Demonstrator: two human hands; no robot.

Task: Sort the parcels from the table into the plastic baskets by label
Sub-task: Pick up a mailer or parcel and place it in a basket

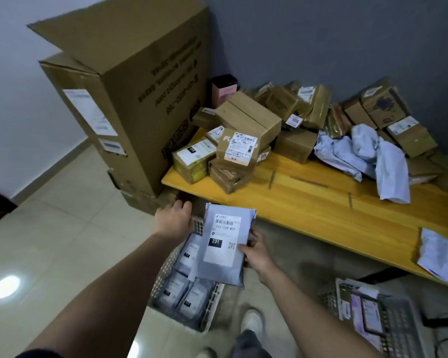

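My right hand [256,254] grips a grey poly mailer [224,244] by its right edge; its white label reads 231-239 K01 and 231. The mailer hangs above a white plastic basket [163,270] on the floor, which holds several grey mailers with labels. To the left of the mailer, my left hand [175,218] reaches forward over the basket's far end; its fingers point away and I cannot see whether they hold anything. A second basket [401,321] with parcels stands at the lower right. The yellow table [308,205] carries brown boxes [241,146] and crumpled grey mailers [367,156].
A tall cardboard carton [130,94] stands on the floor left of the table, against the wall. A flat grey mailer [442,254] lies on the table's right front edge. My shoe [252,321] is between the two baskets. Tiled floor spreads out to the left.
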